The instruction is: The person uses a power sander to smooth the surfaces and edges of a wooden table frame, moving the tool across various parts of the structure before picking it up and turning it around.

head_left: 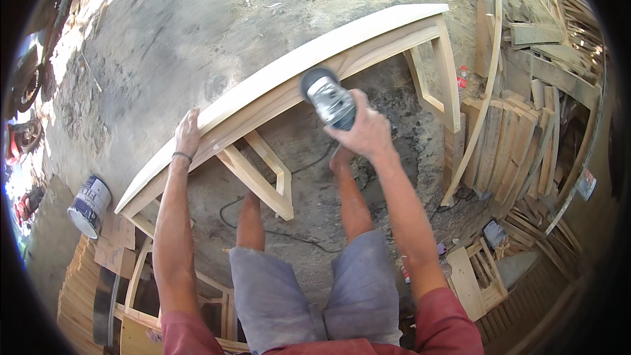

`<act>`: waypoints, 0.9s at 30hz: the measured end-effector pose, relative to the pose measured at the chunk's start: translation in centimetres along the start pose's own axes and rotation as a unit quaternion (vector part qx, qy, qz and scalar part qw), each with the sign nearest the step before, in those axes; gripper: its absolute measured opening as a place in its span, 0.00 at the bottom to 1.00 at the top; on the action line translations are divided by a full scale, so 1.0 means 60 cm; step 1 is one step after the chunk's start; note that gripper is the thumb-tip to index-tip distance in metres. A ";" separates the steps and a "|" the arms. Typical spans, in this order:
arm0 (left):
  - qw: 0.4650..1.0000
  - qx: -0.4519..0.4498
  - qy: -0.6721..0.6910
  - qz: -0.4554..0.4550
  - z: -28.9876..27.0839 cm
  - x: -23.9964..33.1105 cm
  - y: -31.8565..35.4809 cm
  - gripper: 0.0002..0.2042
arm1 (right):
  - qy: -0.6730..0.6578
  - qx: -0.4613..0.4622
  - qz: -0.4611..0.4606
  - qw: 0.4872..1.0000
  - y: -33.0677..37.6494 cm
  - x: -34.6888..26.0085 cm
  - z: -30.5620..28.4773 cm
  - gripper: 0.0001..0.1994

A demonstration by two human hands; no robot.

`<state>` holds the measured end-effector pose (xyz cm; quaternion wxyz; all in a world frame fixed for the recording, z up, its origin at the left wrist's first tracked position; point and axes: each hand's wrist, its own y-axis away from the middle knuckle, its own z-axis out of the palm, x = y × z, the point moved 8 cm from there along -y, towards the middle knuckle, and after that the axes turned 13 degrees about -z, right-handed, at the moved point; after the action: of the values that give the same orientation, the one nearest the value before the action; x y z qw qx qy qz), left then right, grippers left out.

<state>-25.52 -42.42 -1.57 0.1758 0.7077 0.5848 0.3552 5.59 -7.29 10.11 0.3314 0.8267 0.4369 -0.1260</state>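
At the far left, a round metal can with a dark blue and white label (89,205) lies tipped on the dusty concrete floor (164,33), its pale end facing the camera; what is in it cannot be made out. Just beside it on the right are flat brown pieces of cardboard (117,243), and below them a stack of thin pale wooden strips (75,289).

A long frame of pale unfinished wood with a curved top rail and slanted braces (276,79) runs from the can up toward the upper right. The left hand (188,133), a dark band at its wrist, rests on the top rail's near edge with the fingers together and curled over the wood, pressing down on it rather than closing around it.

Further right, the right hand (365,133) is clamped around the body of a grey and silver angle grinder with a round dark disc (328,100). The fingers wrap the tool's rear housing, while the disc sticks out beyond them to the upper left and meets the frame's upper rail. A black power cord (263,227) trails across the floor beneath the frame, between the person's bare legs.

At the right edge, stacked wooden slats and offcuts (513,138) lean in a heap, with more small frames below them.
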 end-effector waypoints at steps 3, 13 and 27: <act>0.996 -0.046 -0.008 -0.079 -0.023 -0.118 0.034 0.29 | -0.030 0.014 -0.035 0.999 0.013 -0.089 0.075 0.45; 0.993 0.099 -0.063 0.031 -0.013 -0.106 0.083 0.23 | -0.020 -0.047 -0.060 0.997 0.012 -0.222 0.165 0.45; 0.973 0.188 -0.119 0.055 -0.041 -0.092 0.114 0.18 | -0.075 0.138 0.076 0.985 0.028 0.008 -0.005 0.43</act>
<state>-22.83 -49.81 3.04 0.0883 0.7961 0.5765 0.1615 7.19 -7.46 10.85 0.2548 0.8834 0.3254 -0.2208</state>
